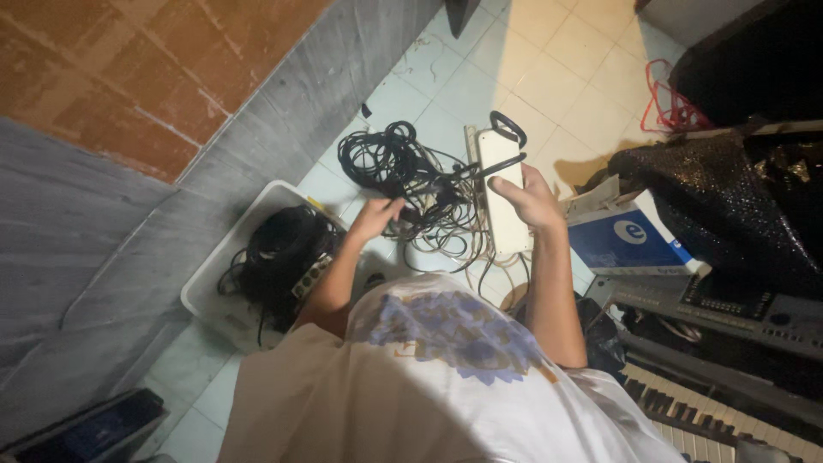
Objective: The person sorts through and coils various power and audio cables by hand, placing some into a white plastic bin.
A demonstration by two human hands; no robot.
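Currently right hand (533, 199) grips the white power strip (500, 195) held above the floor (549, 77), left hand (375, 219) pinches into the tangled black cables (403, 171) beside it; risk: a snagged loop likely yanks the strip loose or tightens knots.

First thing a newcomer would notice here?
The white power strip at centre, held up over the tiled floor by the right hand. Just left of it, the left hand reaches into a tangle of black cables trailing off the strip. Lower left, a white tub full of coiled cables stands by the grey wall; keyboards fill the bottom right.
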